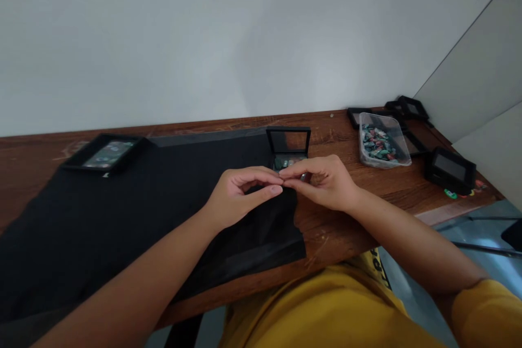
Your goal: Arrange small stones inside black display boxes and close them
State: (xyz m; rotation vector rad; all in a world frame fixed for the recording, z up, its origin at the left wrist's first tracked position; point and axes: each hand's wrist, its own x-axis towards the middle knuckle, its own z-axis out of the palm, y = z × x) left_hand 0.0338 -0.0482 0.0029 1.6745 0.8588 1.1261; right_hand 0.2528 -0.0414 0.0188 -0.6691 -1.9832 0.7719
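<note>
My left hand (240,196) and my right hand (331,185) meet at the fingertips, over the right edge of a black cloth. Thumb and fingers are pinched together on both; whatever lies between the tips is too small or hidden to make out. Just behind them stands a small black display box (288,129) with its windowed lid raised. Several polished stones (285,163) in green and reddish tones show inside it. My fingers cover the front of this box, so whether they touch it I cannot tell.
The black cloth (134,212) covers much of the wooden table (338,239). At its far left rests a black windowed case (108,153) with stones inside. To the right stand a clear plastic tub (383,163) of green and red stones and several black boxes (451,169). A wall (183,38) rises behind.
</note>
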